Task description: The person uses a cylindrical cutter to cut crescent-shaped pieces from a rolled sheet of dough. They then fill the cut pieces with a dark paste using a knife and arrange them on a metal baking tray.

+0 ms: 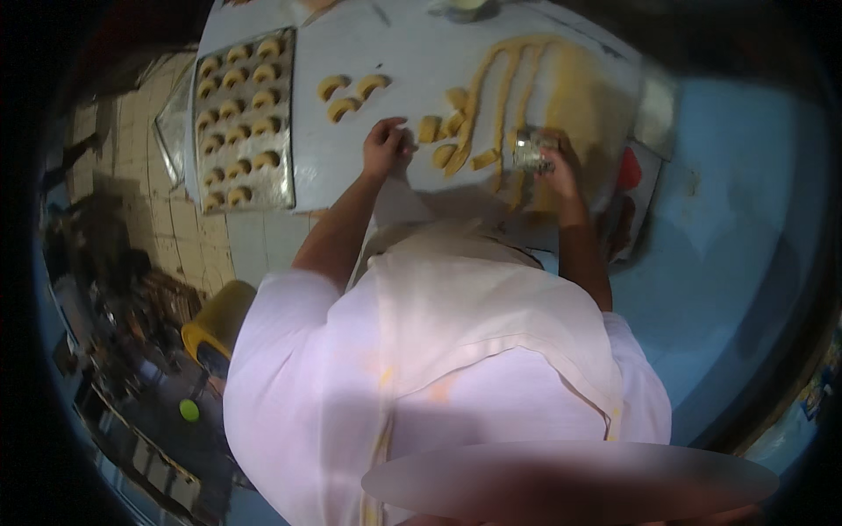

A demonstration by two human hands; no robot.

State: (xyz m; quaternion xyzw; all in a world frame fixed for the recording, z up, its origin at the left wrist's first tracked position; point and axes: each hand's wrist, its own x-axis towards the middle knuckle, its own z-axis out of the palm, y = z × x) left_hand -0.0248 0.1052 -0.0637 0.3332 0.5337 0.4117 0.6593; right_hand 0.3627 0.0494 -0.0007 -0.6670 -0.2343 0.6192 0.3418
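Observation:
My right hand holds a shiny metal cutter over strips of yellow dough. To the right of the strips spreads a wide rolled sheet of dough. My left hand is at the table's middle with its fingers curled; whether anything is in them cannot be told. Small cut dough pieces lie between my hands. Beyond my left hand rest several crescent-shaped dough pieces.
A metal baking tray with rows of dough crescents stands at the left of the white table. A bowl is at the far edge. A red object lies at the right, a yellow plastic chair or bin at the lower left.

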